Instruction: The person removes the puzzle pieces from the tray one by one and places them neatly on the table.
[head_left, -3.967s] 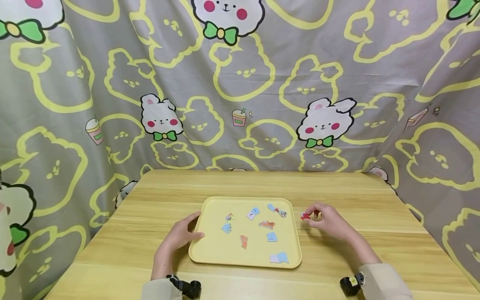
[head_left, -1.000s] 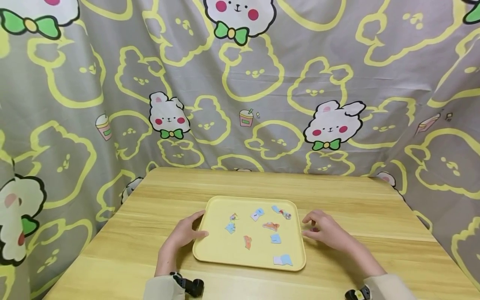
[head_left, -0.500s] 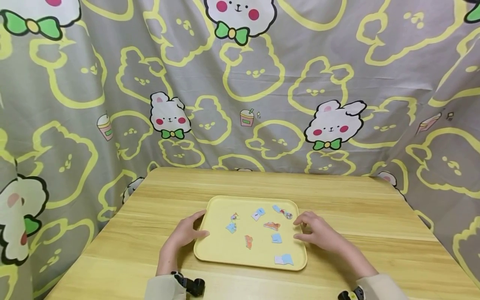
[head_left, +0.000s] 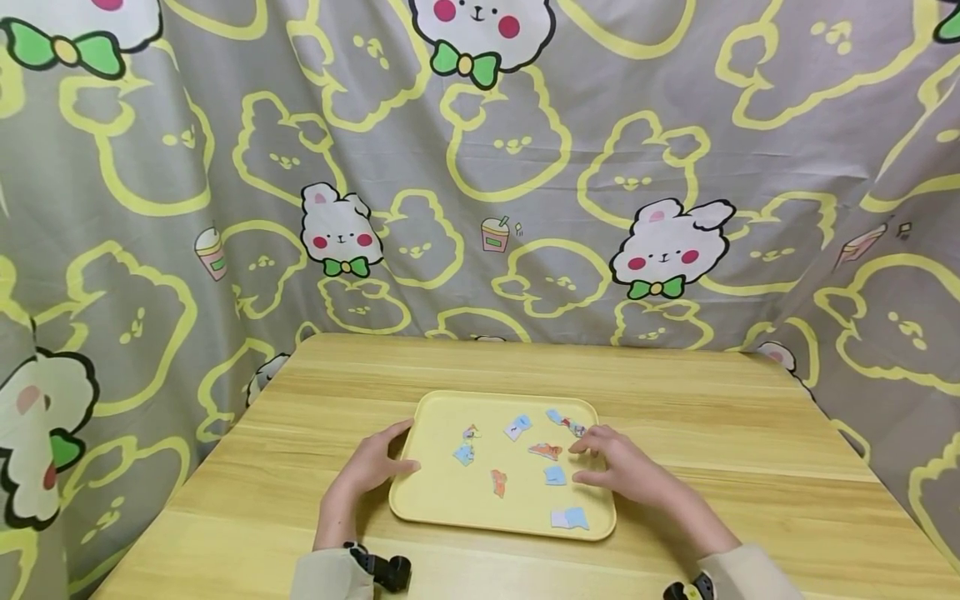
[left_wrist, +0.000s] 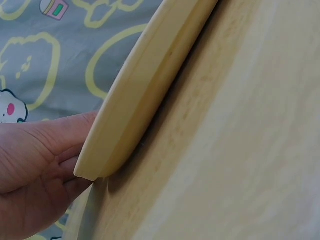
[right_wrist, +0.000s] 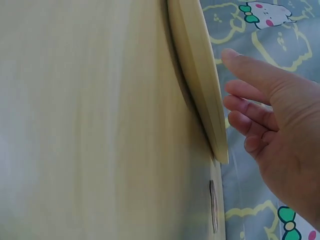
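Note:
My left hand (head_left: 375,463) grips the left edge of a yellow tray (head_left: 435,508), thumb over the rim and fingers at its outer side. Above the tray's right part, my right hand (head_left: 622,468) hovers with loosely bent fingers and holds nothing. Nearest to its fingertips are a blue puzzle piece (head_left: 555,476) and an orange one (head_left: 545,451). Another orange piece (head_left: 498,483) lies mid-tray. In the right wrist view, a thin flat piece (right_wrist: 213,206) lies on the table beside the tray; the head view hides it behind my right hand.
Several more pieces lie on the tray: a pink-and-blue one (head_left: 570,518) at the front right, a blue one (head_left: 463,454) to the left and a white-and-blue one (head_left: 517,427) farther back. A wooden table (head_left: 360,375) extends to a patterned curtain (head_left: 420,150).
My right hand held a small red piece right of the tray, set it down on the table there, and has moved left over the tray. The left hand keeps its grip.

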